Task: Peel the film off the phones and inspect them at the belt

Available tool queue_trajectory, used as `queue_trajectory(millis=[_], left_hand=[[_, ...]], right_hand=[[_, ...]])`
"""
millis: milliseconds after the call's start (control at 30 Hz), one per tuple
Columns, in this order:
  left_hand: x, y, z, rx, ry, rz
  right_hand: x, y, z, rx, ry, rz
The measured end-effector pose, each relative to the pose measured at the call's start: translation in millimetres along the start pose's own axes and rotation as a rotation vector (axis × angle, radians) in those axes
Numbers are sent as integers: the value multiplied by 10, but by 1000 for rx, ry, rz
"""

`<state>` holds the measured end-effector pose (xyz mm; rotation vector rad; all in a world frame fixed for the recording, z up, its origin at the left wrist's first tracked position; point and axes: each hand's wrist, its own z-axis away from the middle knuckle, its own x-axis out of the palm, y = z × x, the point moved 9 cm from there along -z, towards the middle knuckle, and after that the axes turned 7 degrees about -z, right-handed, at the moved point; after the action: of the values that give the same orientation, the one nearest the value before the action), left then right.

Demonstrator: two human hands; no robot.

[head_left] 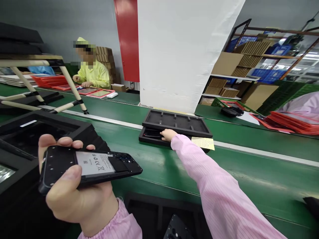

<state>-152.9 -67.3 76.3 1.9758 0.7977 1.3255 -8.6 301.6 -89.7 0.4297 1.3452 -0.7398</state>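
My left hand (72,189) is closed around a smartphone (58,164) with its back cover off. A white battery label (96,164) shows on the phone, which is tilted with its camera end to the right. Across the green belt, my right hand (168,134) reaches to the lower black foam tray (156,141), its fingers bent together at a compartment. A dark, flat item (152,133) lies in that compartment, just left of the fingertips. What the fingers pinch is hidden. Another foam tray (178,121) rests over the lower one, shifted back.
A yellow printed sheet (203,143) hangs at the tray's right end. Stacked black foam trays (84,129) stand left; another phone (176,227) lies in a near tray. A person in yellow (101,74) works across the line. Red sheets (294,121) are piled right.
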Motion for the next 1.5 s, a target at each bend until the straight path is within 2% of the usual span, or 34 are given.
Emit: queue_trajectory(millis=[100, 167, 267, 367, 433, 500, 567, 600, 667, 733, 800, 900, 1033, 1167, 1267, 1333, 1400, 1500], left_hand=[[44, -32, -10, 5, -31, 121], [131, -81, -11, 13, -103, 153], [405, -184, 80, 48, -342, 53], [774, -310, 382, 95, -636, -119], [1038, -393, 717, 90, -847, -194], [1276, -417, 1132, 96, -1061, -221], [1445, -368, 1556, 162, -1246, -231], [1497, -334, 1744, 207, -1316, -238], [1551, -279, 2067, 284, -1427, -244], [1554, -231, 2322, 331, -1510, -204], [1527, -185, 2524, 354, -1574, -139], [1464, -137, 2756, 317, -1655, -42], [1390, -46, 2900, 269, -1679, 58], [1323, 114, 2954, 364, -1649, 140], [1290, 142, 3011, 402, -1673, 136], [1291, 98, 3006, 373, -1679, 117], [1303, 25, 2990, 298, -1700, 120], [1327, -94, 2992, 143, -1752, 151]], right_hand=[[-286, -114, 214, 0, 120, -50], [-551, -201, 433, 0, 213, -110], [-957, -281, 943, 17, 348, -239], [-1258, -171, 1679, 114, 492, -370], [-1279, 57, 2235, 257, 533, -610], [-1106, 270, 2769, 392, 487, -1035], [-937, 325, 3255, 435, 427, -1389], [-913, 315, 3483, 426, 424, -1438], [-959, 272, 3915, 417, 504, -1293], [-1074, 166, 4306, 452, 675, -968], [-1163, -50, 4602, 491, 850, -662], [-1140, -411, 4809, 530, 1013, -438], [-1010, -687, 4838, 561, 1071, -406], [-863, -736, 4837, 490, 1095, -657], [-721, -678, 4871, 450, 1109, -902], [-630, -662, 4852, 372, 1052, -1053], [-565, -693, 4800, 237, 941, -1154], [-482, -684, 4760, 114, 816, -1090]])
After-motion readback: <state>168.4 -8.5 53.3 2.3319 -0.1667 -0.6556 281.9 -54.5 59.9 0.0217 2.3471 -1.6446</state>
